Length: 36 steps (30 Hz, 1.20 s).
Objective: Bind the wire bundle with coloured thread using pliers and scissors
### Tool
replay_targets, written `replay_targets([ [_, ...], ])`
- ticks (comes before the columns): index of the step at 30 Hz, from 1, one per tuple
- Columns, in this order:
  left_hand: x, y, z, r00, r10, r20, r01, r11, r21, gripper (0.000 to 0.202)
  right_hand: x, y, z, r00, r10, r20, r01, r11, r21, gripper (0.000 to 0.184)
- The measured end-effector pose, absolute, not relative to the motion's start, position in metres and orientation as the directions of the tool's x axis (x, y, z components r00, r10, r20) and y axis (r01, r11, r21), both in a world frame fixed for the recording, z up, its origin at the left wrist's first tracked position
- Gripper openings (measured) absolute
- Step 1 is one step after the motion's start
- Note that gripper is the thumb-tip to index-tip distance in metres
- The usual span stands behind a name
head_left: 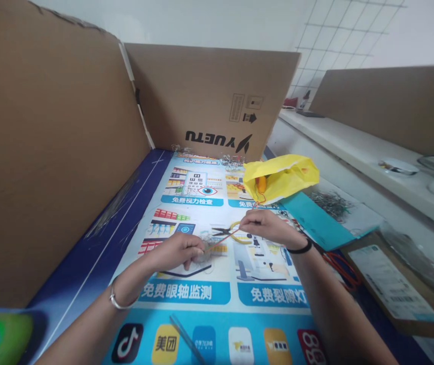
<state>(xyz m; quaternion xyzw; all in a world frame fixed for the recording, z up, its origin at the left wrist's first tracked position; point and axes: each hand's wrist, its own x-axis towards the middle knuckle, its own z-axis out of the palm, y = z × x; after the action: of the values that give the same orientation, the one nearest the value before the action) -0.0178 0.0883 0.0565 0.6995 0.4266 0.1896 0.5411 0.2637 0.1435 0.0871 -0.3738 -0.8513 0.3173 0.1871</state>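
My left hand [179, 251] is closed in a pinch over a small clear glittery piece [205, 248] on the printed poster mat [201, 294]. My right hand [266, 223] is closed too, pinching a thin red cord [224, 241] that stretches between both hands and runs on up toward the yellow plastic bag [281, 177]. Yellow-handled pliers [232, 232] lie on the mat just between and behind my hands. A silver bangle is on my left wrist, a black band on my right.
Cardboard walls [49, 152] stand at the left and back [209, 96]. A teal sheet [315, 220] and a heap of small metal parts [330, 203] lie right of the bag. Orange cord [340, 268] and a labelled cardboard box [391, 289] sit at right. A green object [0, 334] is at bottom left.
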Motion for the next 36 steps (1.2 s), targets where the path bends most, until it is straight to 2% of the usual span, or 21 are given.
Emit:
replay_targets([
  [5, -0.03, 0.101, 0.055, 0.426, 0.9, -0.093, 0.468, -0.132, 0.874, 0.019, 0.247, 0.137, 0.083, -0.612, 0.761, 0.218, 0.503, 0.586, -0.635, 0.017],
  [10, -0.03, 0.109, 0.064, 0.343, 0.938, 0.044, 0.45, -0.205, 0.869, 0.013, 0.237, 0.131, 0.083, -0.558, 0.786, 0.266, 0.462, 0.56, -0.688, 0.014],
  [12, -0.021, 0.111, 0.07, 0.269, 0.963, 0.014, 0.411, -0.128, 0.903, 0.019, 0.236, 0.131, 0.083, -0.554, 0.793, 0.254, 0.453, 0.543, -0.708, 0.014],
  [14, -0.007, 0.112, 0.074, 0.27, 0.96, -0.068, 0.335, -0.027, 0.942, 0.027, 0.237, 0.131, 0.083, -0.556, 0.795, 0.243, 0.445, 0.531, -0.721, 0.015],
  [19, 0.029, 0.113, 0.074, 0.529, 0.823, -0.207, 0.043, 0.218, 0.975, 0.037, 0.24, 0.134, 0.081, -0.532, 0.801, 0.274, 0.423, 0.532, -0.733, 0.015],
  [23, 0.037, 0.113, 0.066, 0.578, 0.774, -0.26, -0.059, 0.357, 0.932, 0.034, 0.243, 0.137, 0.079, -0.508, 0.812, 0.287, 0.427, 0.527, -0.735, 0.014],
  [28, 0.036, 0.114, 0.061, 0.522, 0.809, -0.269, -0.107, 0.375, 0.921, 0.03, 0.245, 0.14, 0.076, -0.514, 0.801, 0.307, 0.427, 0.549, -0.718, 0.014],
  [34, 0.031, 0.111, 0.061, 0.409, 0.895, -0.178, -0.04, 0.213, 0.976, 0.023, 0.235, 0.143, 0.067, -0.482, 0.796, 0.366, 0.497, 0.592, -0.634, 0.009],
  [36, 0.028, 0.112, 0.06, 0.372, 0.913, -0.166, -0.056, 0.201, 0.978, 0.023, 0.234, 0.143, 0.068, -0.424, 0.804, 0.418, 0.557, 0.595, -0.579, 0.021],
])
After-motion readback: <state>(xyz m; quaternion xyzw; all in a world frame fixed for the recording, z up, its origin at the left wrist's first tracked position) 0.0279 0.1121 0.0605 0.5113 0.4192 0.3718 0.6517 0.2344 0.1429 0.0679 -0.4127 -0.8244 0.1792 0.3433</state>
